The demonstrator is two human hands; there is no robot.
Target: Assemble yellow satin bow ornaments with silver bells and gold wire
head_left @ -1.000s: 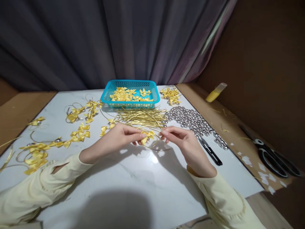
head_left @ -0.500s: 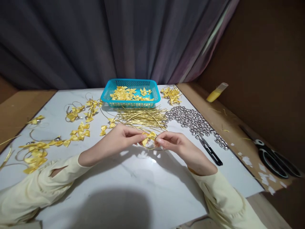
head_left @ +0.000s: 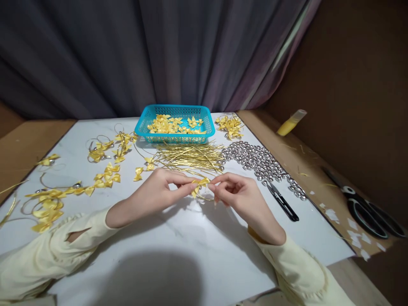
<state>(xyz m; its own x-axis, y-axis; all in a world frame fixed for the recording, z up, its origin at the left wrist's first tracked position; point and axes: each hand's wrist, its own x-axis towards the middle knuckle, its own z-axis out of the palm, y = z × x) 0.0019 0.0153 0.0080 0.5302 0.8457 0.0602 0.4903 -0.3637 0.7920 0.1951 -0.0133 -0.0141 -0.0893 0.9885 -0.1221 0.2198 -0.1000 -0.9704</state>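
Nearby, thread snips [head_left: 283,201] beside silver bells [head_left: 259,163]

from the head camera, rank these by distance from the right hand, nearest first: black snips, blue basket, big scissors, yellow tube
1. black snips, just right of the right hand
2. blue basket, ahead, slightly left
3. yellow tube, far right, by the wall
4. big scissors, off the mat at the right edge
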